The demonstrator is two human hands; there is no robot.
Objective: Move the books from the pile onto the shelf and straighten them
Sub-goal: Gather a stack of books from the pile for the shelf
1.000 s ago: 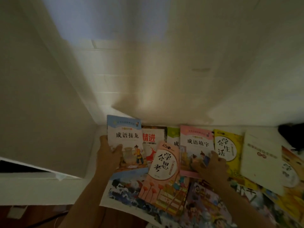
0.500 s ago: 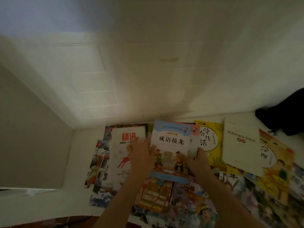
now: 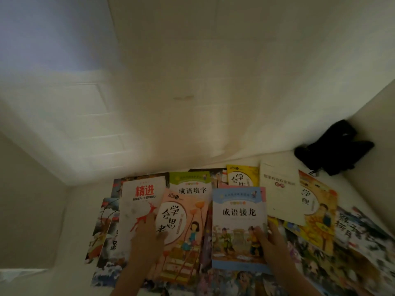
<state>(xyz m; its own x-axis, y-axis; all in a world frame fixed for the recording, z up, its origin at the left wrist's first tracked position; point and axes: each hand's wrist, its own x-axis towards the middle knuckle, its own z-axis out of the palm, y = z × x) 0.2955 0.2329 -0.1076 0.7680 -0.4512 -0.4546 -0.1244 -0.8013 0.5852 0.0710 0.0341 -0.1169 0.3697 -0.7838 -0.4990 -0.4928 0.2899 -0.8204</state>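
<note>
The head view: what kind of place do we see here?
Probably a white shelf or alcove in a home, set against a white wall. Many children's books, like the blue book and the pink book, lie spread flat on it.

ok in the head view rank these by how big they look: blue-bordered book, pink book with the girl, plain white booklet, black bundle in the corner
1. Pink book with the girl, though the left hand hides part of it.
2. Blue-bordered book, close behind; it looks raised by the right hand, so nearness may flatter it.
3. Plain white booklet.
4. Black bundle, farthest away.
</note>
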